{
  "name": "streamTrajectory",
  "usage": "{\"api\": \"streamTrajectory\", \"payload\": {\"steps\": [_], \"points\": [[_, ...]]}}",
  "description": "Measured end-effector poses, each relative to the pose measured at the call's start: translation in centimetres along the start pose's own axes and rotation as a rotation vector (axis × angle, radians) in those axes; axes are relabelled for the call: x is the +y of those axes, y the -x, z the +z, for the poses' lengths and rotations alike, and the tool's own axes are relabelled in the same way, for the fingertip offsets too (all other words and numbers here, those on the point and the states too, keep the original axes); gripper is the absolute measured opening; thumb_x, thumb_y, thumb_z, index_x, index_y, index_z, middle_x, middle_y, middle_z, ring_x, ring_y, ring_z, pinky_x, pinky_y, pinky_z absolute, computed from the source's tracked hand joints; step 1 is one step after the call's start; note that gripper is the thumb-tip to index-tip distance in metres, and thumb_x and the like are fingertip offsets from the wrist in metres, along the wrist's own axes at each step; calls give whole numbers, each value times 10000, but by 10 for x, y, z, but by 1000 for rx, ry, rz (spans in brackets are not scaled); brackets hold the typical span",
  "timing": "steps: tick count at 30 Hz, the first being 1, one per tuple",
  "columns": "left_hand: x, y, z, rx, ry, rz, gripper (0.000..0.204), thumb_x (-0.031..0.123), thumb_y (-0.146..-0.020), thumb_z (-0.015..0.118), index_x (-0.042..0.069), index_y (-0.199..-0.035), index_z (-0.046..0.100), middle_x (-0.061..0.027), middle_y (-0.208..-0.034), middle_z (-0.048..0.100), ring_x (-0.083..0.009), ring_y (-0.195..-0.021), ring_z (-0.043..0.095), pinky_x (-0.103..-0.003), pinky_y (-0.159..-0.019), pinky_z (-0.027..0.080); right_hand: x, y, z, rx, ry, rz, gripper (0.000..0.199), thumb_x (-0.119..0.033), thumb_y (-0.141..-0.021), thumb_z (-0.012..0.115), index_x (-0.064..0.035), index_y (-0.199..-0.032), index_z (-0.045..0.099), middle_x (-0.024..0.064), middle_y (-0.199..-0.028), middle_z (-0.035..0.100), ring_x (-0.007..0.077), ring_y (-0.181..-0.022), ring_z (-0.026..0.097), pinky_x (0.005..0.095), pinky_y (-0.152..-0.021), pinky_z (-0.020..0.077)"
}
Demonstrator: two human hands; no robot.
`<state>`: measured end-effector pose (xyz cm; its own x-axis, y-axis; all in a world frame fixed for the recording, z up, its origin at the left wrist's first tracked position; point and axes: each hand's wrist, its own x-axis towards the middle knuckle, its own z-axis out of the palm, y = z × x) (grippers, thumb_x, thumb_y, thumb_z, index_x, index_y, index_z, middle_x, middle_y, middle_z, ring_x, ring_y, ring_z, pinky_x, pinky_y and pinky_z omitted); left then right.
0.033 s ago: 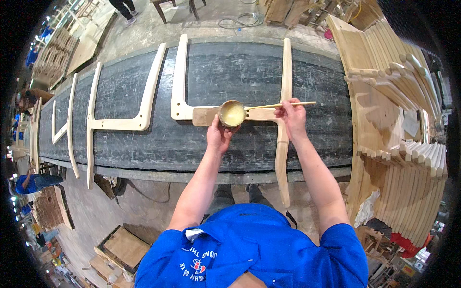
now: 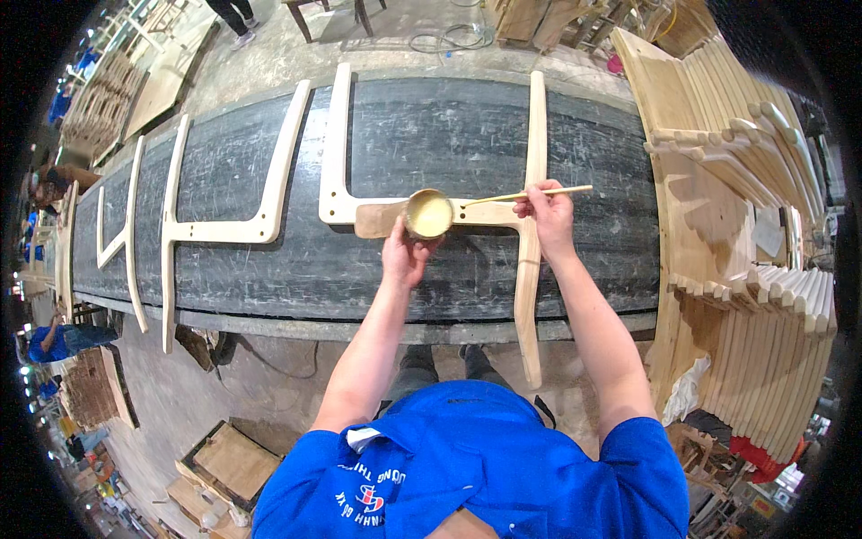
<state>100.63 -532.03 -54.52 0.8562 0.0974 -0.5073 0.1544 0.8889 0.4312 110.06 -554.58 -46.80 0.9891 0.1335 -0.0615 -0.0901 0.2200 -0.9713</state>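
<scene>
Your left hand (image 2: 406,256) is closed around the near side of a small round bowl (image 2: 427,214) of pale yellowish liquid, held over the middle of the bench (image 2: 575,269). Your right hand (image 2: 548,214) is pinched shut on a thin stick (image 2: 530,193); the stick's far end points right, and its near tip lies toward the bowl's rim, though contact there cannot be confirmed.

Both hands work over a wooden frame (image 2: 530,251) lying flat on the dark bench top. Its long right rail overhangs the near edge, and its crosspiece runs left beneath the bowl to a second rail (image 2: 338,135) reaching toward the far edge.

Left of it, a second frame (image 2: 224,231) lies flat, well apart from your hands. Further left, thinner curved pieces (image 2: 135,234) run toward the left end.

Off the right end, stacked wooden parts (image 2: 745,180) stand close together. Beyond the far edge, concrete floor and a cable (image 2: 449,38) are visible.
</scene>
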Motion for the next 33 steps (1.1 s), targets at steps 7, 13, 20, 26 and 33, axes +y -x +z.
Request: {"api": "streamTrajectory", "payload": {"steps": [7,13,20,26,33], "points": [[24,29,-48,41,-3,156,433,349,-962,343,64,-1284,395,-123,-1252,485,-283,-1108,511,-483,-902,449,8,-8,16,-173,704,-202,168,-168,-865,574,-23,-796,526,55,-580,539,116,-539,539,285,-500,426],[34,48,-69,55,50,170,399,295,-965,308,69,-1277,413,-116,-1252,496,-299,-1104,517,-483,-899,450,15,-12,28,-290,834,-276,150,-152,-843,587,-25,-805,518,105,-591,526,205,-529,537,315,-504,421],[30,54,-69,85,55,200,411,320,-961,341,62,-1272,414,-126,-1239,497,-298,-1083,530,-476,-877,476,26,-17,35,-384,833,-415,130,-127,-836,580,-33,-776,513,136,-632,533,287,-571,554,354,-545,447],[30,54,-72,57,71,187,393,279,-966,309,58,-1274,409,-132,-1256,489,-309,-1109,514,-494,-914,445,14,-25,32,-354,819,-448,196,-170,-864,576,-14,-761,516,83,-565,487,174,-503,488,307,-482,383],[25,57,-66,85,33,205,413,324,-964,339,60,-1272,410,-123,-1240,495,-290,-1080,535,-465,-878,482,24,-33,34,-336,857,-380,151,-130,-832,592,-21,-763,513,138,-640,534,270,-575,555,333,-543,441]]}}
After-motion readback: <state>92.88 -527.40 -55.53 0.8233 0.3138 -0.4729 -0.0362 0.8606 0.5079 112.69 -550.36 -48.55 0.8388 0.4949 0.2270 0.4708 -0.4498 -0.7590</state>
